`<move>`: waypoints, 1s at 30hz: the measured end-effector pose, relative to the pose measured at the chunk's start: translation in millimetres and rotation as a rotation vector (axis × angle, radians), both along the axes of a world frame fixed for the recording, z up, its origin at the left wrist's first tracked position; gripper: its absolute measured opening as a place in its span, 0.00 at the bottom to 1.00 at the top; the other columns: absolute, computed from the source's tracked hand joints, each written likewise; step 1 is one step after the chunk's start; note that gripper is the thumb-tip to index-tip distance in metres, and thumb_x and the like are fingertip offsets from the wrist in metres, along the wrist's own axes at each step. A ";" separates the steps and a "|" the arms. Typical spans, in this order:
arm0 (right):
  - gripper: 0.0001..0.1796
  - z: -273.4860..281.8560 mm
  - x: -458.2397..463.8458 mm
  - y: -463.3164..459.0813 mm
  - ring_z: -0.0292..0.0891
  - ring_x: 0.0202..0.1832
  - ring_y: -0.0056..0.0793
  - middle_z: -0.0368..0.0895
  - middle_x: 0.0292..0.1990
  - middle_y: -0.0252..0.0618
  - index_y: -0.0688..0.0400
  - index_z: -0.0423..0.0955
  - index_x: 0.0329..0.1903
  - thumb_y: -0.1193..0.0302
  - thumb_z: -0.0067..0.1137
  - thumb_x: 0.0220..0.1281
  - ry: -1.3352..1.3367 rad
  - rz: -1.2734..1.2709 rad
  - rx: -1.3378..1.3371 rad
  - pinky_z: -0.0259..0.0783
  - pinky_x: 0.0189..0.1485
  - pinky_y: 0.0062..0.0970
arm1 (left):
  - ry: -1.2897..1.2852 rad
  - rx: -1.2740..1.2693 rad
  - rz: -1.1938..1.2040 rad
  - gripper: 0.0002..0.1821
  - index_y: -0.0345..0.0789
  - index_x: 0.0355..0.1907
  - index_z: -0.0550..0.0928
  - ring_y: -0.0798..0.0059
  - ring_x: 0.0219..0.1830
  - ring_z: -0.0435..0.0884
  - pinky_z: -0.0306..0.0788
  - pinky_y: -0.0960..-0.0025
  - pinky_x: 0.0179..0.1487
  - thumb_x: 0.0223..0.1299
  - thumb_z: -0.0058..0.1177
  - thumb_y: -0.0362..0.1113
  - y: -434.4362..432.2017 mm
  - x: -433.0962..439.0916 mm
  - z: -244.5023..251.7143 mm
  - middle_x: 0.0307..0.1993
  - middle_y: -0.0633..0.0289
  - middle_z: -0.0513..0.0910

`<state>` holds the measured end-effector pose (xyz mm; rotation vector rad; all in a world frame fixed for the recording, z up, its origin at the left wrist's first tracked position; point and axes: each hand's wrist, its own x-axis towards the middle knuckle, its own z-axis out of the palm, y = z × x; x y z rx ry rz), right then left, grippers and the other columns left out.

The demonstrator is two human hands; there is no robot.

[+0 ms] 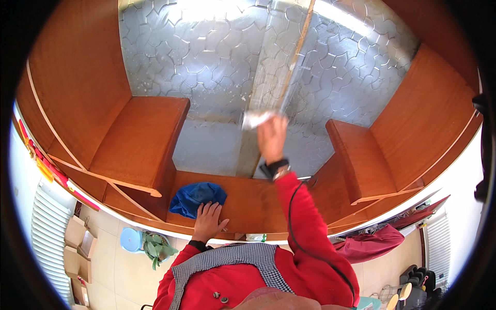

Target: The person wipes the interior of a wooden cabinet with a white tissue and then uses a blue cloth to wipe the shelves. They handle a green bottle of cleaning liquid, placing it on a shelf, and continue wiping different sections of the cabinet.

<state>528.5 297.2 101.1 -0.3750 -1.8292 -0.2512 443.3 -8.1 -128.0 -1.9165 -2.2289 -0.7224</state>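
Observation:
My right hand (272,136) reaches forward and is blurred. It holds a white cloth or folded tissue (255,119) against or just before the patterned glass panel (217,85); contact cannot be told. My left hand (209,220) lies with spread fingers on the near edge of a wooden shelf (252,205). Its fingertips touch a crumpled blue cloth (197,197), perhaps a cap, on that shelf. A dark band is on each wrist, and a black cable runs along the right red sleeve.
Raised wooden ledges stand at left (135,135) and right (362,155) of the shelf. On the floor behind are a blue stool (131,239), a potted plant (155,247) and cardboard boxes (77,263). A dark red cloth (372,245) hangs at lower right.

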 end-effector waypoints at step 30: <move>0.12 -143.5 54.6 -11.4 0.73 0.53 0.50 0.79 0.47 0.44 0.61 0.80 0.43 0.83 0.68 0.55 0.148 -0.060 -0.356 0.71 0.55 0.42 | 0.023 0.037 -0.011 0.34 0.33 0.63 0.79 0.53 0.72 0.69 0.56 0.42 0.77 0.64 0.60 0.57 1.8 -0.1 -1.5 0.66 0.55 0.77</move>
